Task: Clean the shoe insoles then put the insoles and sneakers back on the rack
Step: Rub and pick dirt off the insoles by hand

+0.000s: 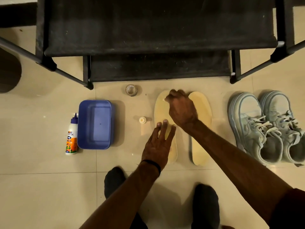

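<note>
Beneath both hands, left flat, right seemingly curled, lies left insole.

Head view, the person's own body. Left hand: bare, with a thin black band around the wrist; forearm bare. Right hand: bare, forearm uncovered up to a dark maroon sleeve whose edge shows at the lower right corner. Both feet wear dark socks: left sock, right sock. No rings or watch visible.
</note>
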